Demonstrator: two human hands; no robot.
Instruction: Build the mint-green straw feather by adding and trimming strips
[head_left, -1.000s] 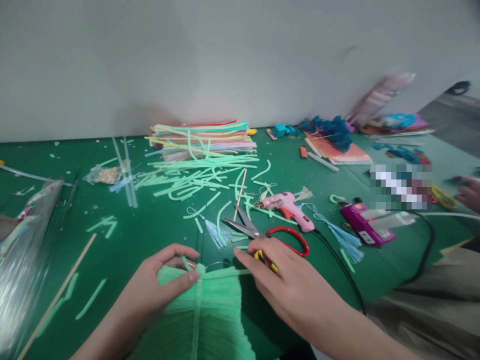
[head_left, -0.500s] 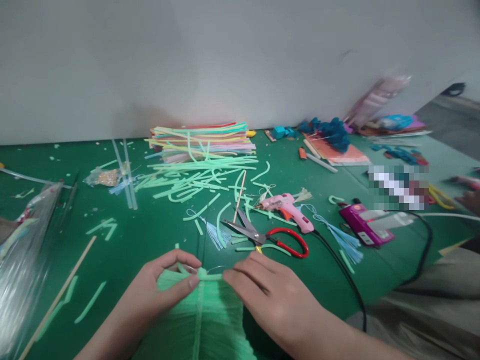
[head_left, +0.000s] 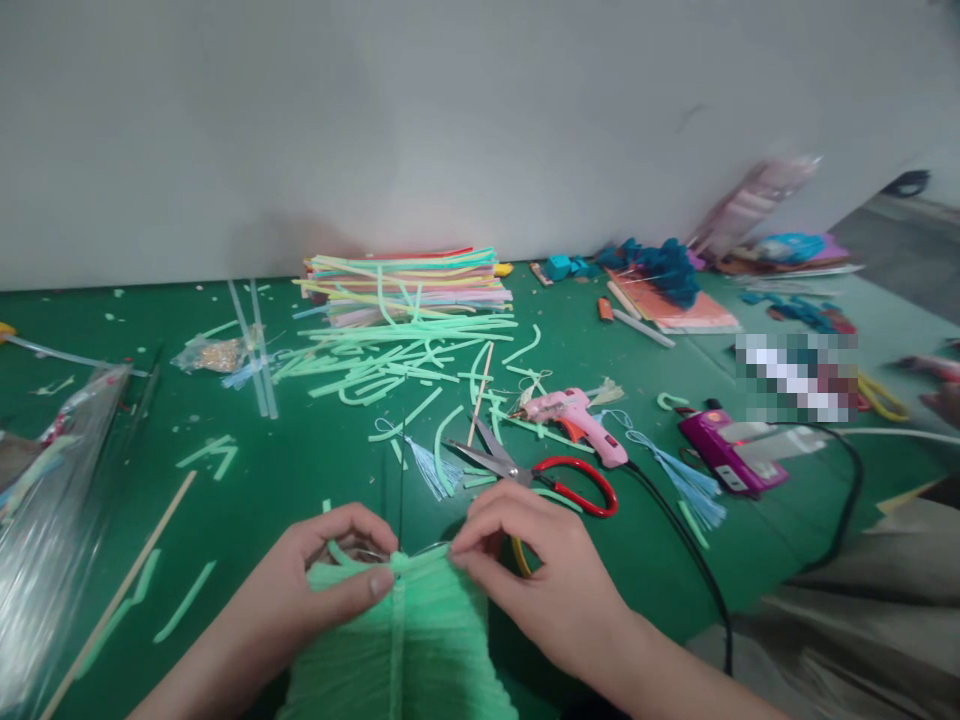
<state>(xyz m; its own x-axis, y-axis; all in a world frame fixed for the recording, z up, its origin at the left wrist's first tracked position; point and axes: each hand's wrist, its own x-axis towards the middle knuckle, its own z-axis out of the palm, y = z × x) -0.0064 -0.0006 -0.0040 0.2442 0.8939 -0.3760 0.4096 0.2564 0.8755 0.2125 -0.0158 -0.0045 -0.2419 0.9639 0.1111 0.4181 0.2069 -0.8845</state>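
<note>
A light-green panel (head_left: pixel 442 650) of fuzzy chenille stems, laid side by side in ridges with one stem running down the middle, is held upright near the table's front edge. My left hand (head_left: pixel 315 570) is closed on its top left, thumb in front by a small knot; a loose stem end sticks up behind the fingers. With thumb and forefinger, my right hand (head_left: pixel 544 575) pinches the stem along the top edge, right of the knot. A thin wire shows near the fingertips. Scissors (head_left: pixel 499 460) with one red handle lie open just beyond my right hand.
A pink glue gun (head_left: pixel 574 415) rests right of the scissors, its black cord (head_left: pixel 686 545) trailing to the front. Further back lie cut green stems (head_left: pixel 397 365) and a multicoloured stem bundle (head_left: pixel 409 285). A purple power strip (head_left: pixel 731 455), blue tassels (head_left: pixel 431 465) and a wooden stick (head_left: pixel 120 590) lie around.
My right hand has lifted and its fingers have turned to a pinch, uncovering a yellow scissors handle. The top stem now slants upward to the right. My left hand has shifted slightly left.
</note>
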